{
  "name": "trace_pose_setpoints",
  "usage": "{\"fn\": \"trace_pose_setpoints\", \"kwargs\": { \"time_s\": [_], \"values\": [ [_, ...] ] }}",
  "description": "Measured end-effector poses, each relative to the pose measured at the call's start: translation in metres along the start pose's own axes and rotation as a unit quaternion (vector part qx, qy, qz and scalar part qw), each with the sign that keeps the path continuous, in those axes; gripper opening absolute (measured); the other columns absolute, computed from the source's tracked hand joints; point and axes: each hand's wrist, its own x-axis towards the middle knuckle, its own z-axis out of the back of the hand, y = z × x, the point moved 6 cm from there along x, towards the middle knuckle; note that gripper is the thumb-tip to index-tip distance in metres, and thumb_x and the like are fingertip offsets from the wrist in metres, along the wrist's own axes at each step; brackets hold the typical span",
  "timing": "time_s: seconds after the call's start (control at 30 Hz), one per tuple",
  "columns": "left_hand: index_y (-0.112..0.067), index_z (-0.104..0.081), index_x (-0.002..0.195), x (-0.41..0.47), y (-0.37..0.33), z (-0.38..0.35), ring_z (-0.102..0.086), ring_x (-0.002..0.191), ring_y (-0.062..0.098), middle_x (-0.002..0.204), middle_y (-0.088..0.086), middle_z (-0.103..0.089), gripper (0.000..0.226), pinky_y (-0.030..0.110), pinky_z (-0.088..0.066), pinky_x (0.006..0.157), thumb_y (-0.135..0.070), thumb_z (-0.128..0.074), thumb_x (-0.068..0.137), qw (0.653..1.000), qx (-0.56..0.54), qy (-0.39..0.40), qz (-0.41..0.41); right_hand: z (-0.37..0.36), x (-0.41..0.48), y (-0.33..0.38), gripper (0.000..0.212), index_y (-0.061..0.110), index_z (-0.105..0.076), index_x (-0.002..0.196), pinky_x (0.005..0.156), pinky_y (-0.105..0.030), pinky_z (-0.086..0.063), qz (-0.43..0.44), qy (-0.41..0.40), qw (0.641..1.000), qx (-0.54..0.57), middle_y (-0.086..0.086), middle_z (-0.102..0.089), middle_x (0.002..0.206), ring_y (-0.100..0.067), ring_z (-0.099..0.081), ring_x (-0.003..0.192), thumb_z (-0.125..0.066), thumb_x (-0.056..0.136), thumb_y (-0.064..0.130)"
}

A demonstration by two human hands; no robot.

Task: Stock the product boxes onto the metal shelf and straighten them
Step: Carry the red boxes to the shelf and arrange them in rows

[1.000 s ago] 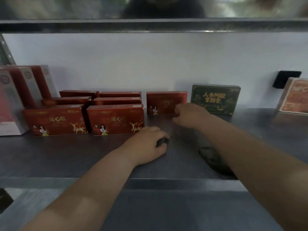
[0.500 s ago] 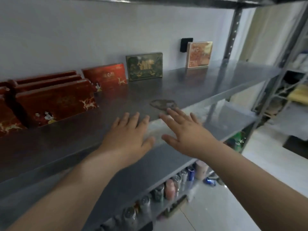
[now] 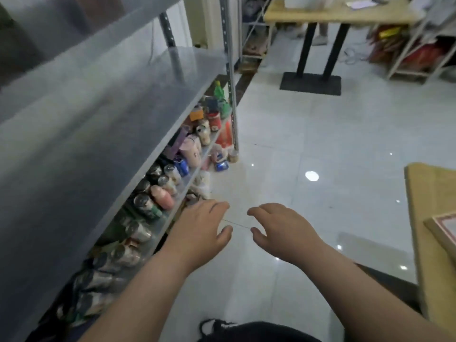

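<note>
Change: both hands are off the metal shelf (image 3: 98, 114), now at 9 o'clock. Left hand (image 3: 199, 230), right hand (image 3: 283, 228): fingers loosely spread, empty, over floor. Shelved product boxes: out of view. I judge a restock trip; a possible box (image 3: 444, 230) lies at 3 o'clock on the bench (image 3: 429, 193).

We see the grey metal shelf (image 3: 123, 107) at our left, tiers receding. A flat pink-faced box (image 3: 445, 227) lies far right.

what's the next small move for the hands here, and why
Probably reach right for the flat box on the tan surface: left hand and right hand both hang open and empty over the floor, off the metal shelf.
</note>
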Motion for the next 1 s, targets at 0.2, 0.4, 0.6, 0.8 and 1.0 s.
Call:
{"fn": "trace_pose_setpoints", "kwargs": {
  "time_s": [0.2, 0.4, 0.6, 0.8, 1.0],
  "values": [
    [-0.026, -0.044, 0.147, 0.024, -0.137, -0.076, -0.042, 0.135, 0.018, 0.147, -0.006, -0.047, 0.057, 0.036, -0.036, 0.111, -0.049, -0.044, 0.095, 0.987, 0.013, 0.108, -0.12, -0.04, -0.123, -0.107, 0.045, 0.024, -0.048, 0.141, 0.095, -0.04, -0.048, -0.145, 0.011, 0.988, 0.042, 0.002, -0.059, 0.133, -0.023, -0.052, 0.125, -0.049, 0.099, 0.04],
    [-0.024, -0.048, 0.145, 0.028, -0.253, -0.124, -0.048, 0.132, 0.018, 0.144, -0.005, -0.052, 0.057, 0.033, -0.039, 0.106, -0.047, -0.043, 0.093, 0.947, 0.04, 0.148, -0.282, -0.061, -0.238, -0.164, 0.048, 0.021, -0.047, 0.144, 0.097, -0.041, -0.049, -0.301, -0.021, 0.949, 0.086, -0.002, -0.057, 0.135, -0.024, -0.051, 0.124, -0.049, 0.1, 0.039],
    [-0.023, -0.043, 0.149, 0.006, -0.336, -0.153, -0.045, 0.133, 0.017, 0.147, -0.006, -0.049, 0.054, 0.033, -0.039, 0.106, -0.04, -0.05, 0.098, 0.873, 0.049, 0.179, -0.451, -0.083, -0.343, -0.161, 0.045, 0.02, -0.049, 0.14, 0.093, -0.041, -0.05, -0.484, -0.072, 0.863, 0.121, -0.001, -0.057, 0.13, -0.024, -0.052, 0.121, -0.049, 0.098, 0.038],
    [-0.026, -0.036, 0.153, -0.06, -0.379, -0.184, -0.041, 0.138, 0.014, 0.154, -0.007, -0.042, 0.057, 0.03, -0.037, 0.108, -0.043, -0.048, 0.1, 0.776, 0.054, 0.234, -0.583, -0.127, -0.433, -0.083, 0.051, 0.021, -0.045, 0.148, 0.098, -0.04, -0.048, -0.643, -0.113, 0.74, 0.161, -0.003, -0.054, 0.14, -0.024, -0.047, 0.129, -0.05, 0.1, 0.037],
    [-0.023, -0.037, 0.152, -0.15, -0.415, -0.213, -0.042, 0.135, 0.019, 0.15, -0.004, -0.045, 0.058, 0.035, -0.041, 0.108, -0.042, -0.049, 0.098, 0.668, 0.081, 0.274, -0.687, -0.173, -0.512, 0.004, 0.047, 0.018, -0.051, 0.143, 0.103, -0.039, -0.045, -0.749, -0.157, 0.617, 0.183, -0.005, -0.054, 0.14, -0.027, -0.047, 0.128, -0.05, 0.098, 0.034]
  ]
}}
